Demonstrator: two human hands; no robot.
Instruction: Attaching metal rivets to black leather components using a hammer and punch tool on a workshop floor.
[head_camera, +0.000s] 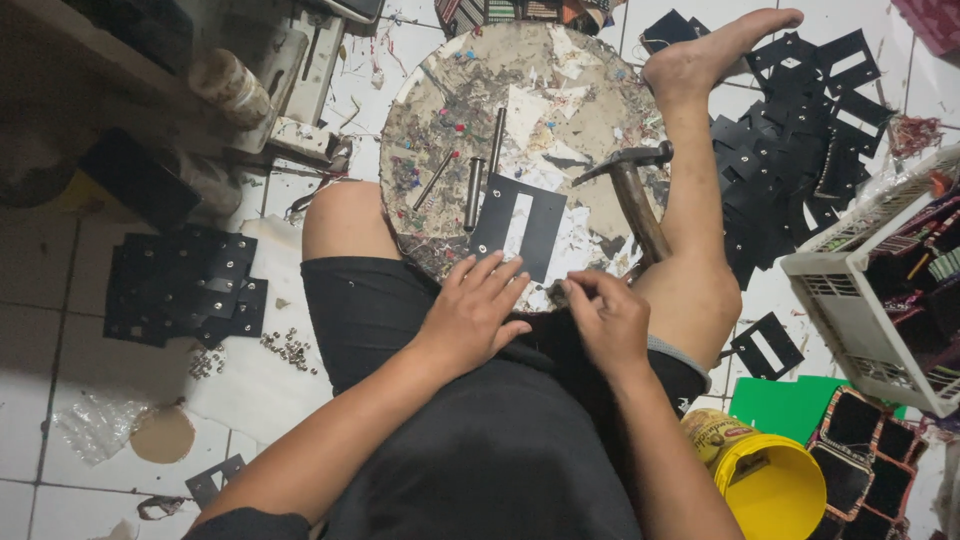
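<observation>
The person is sitting on the tiled floor with a round, scarred work board propped between the knees. A black rectangular card with a slot cut in it is lying flat on the board, and the left hand is resting just below it, fingers spread wide and flat, the fingertips touching the card's near edge without gripping it. The right hand is lying beside it at the board's rim, fingers curled in a narrow pinch; I cannot tell what, if anything, is sitting between them. A hammer is lying on the board just right of the card, untouched, and metal punches are lying to the card's left.
</observation>
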